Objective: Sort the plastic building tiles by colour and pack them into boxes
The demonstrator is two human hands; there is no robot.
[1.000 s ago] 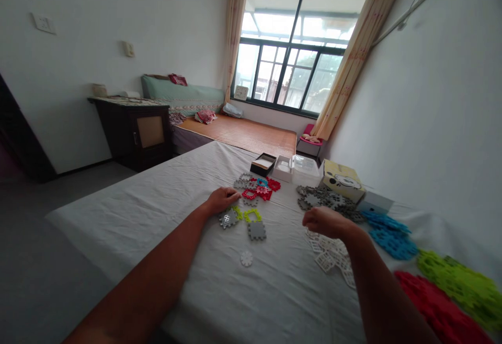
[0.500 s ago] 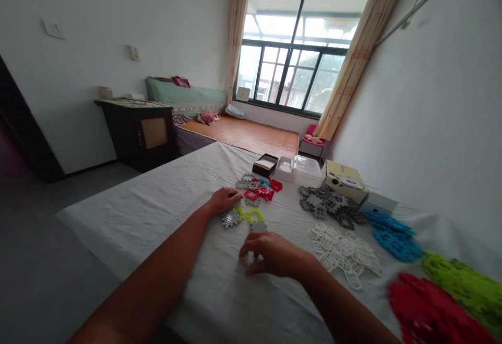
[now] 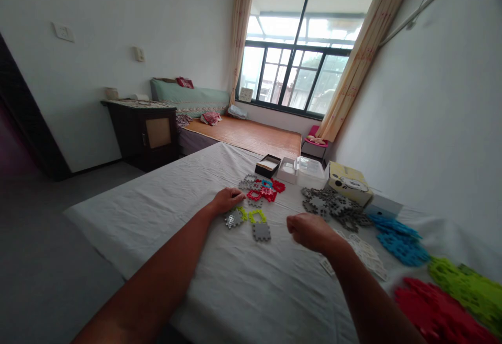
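Note:
My left hand (image 3: 228,199) rests on the sheet with its fingers closed, beside a grey interlocking tile (image 3: 234,219) joined to a lime-green one. Whatever it may hold is hidden. My right hand (image 3: 308,230) is closed above the sheet, near the pile of dark grey tiles (image 3: 331,205) and partly in front of the white pieces (image 3: 364,254). Its fingertips are out of sight. Between the hands, a lime-green frame tile (image 3: 257,215) adjoins a plain grey tile (image 3: 261,231). Farther back lies a cluster of grey, red and blue tiles (image 3: 267,193).
Piles of blue tiles (image 3: 403,242), lime-green tiles (image 3: 466,284) and red tiles (image 3: 435,310) lie along the right. At the back stand a black box (image 3: 267,165), a clear plastic container (image 3: 311,171) and a yellow box (image 3: 349,182). A white sheet (image 3: 168,192) covers the surface.
My right hand has moved right and away from me, and its fingers have curled closed. The plain grey tile it partly covered now shows fully. The left hand stays in place; the view shifts slightly.

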